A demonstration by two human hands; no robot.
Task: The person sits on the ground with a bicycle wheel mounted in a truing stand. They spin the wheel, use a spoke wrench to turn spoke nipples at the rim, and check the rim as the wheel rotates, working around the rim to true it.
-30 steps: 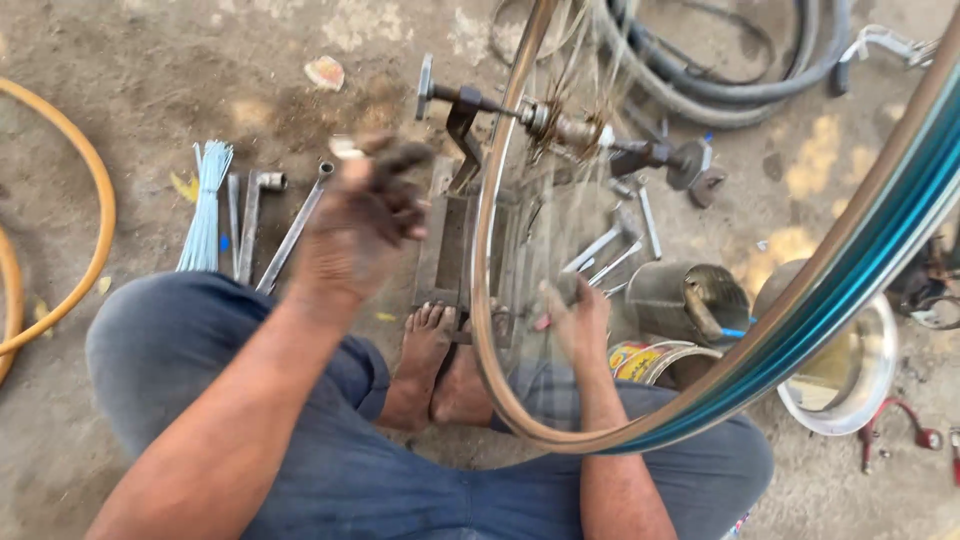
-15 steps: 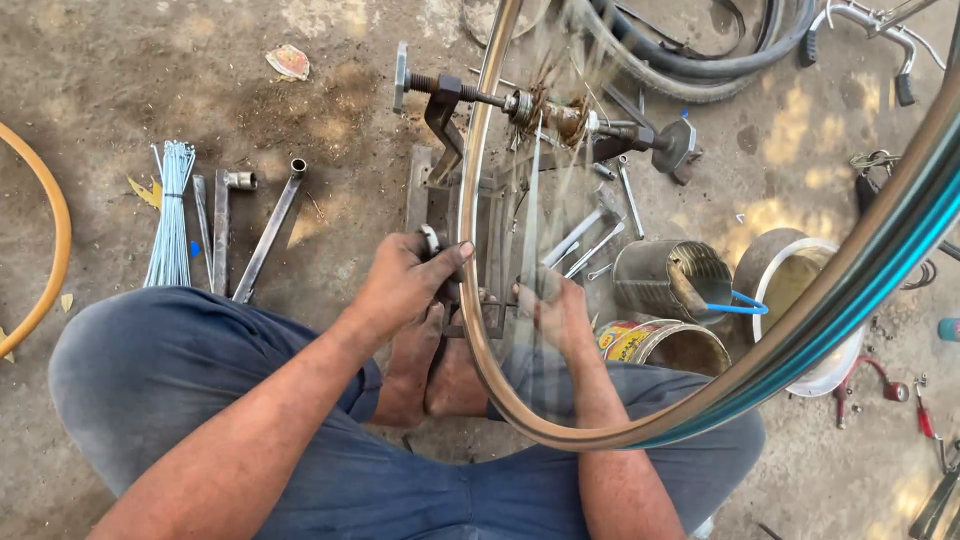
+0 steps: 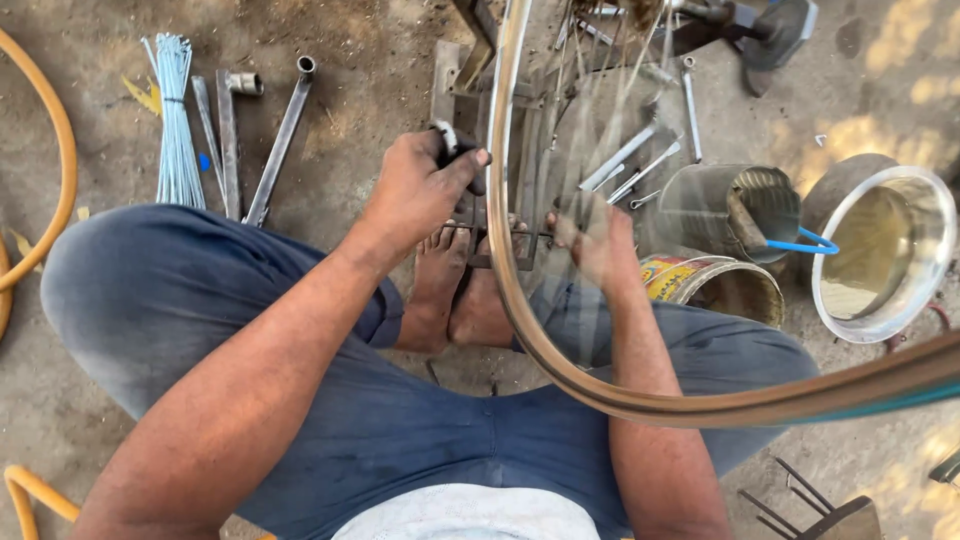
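Left hand [image 3: 415, 190]: mine, at about 11 o'clock from my feet; fingers curled and pressed round a small dark tool [image 3: 450, 143], thumb tip reaching toward the rim.
Small dark tool: gripped in my left hand, just beside the rim on its left; only its dark top and a pale band show.
Right hand [image 3: 598, 240]: mine, at about 1 o'clock from my feet, seen through the blurred spokes; fingers bent toward the wheel's inside, but I cannot tell whether they pinch anything.
Wheel rim [image 3: 505, 260]: metal bicycle rim, standing upright between my hands, curving down past my feet and off toward 3 o'clock.
Spokes [image 3: 575, 110]: thin, blurred streaks inside the rim, above my right hand.
Stand [image 3: 455, 75]: metal frame on the ground at 12 o'clock, carrying the wheel.
Feet [image 3: 455, 295]: bare, side by side, touching the base of the stand.
Bundle of spokes [image 3: 176, 120]: pale blue-grey, lying on the ground at 10 o'clock.
Long spanners [image 3: 255, 130]: several flat and tube-shaped tools, just right of the bundle.
Tin cans [image 3: 730, 215]: two, at 2 o'clock; the nearer one yellow-labelled.
Steel bowl [image 3: 880, 255]: shiny, at 3 o'clock, beside the cans.
Orange hose [image 3: 62, 150]: curved along the far left, at 9 o'clock.
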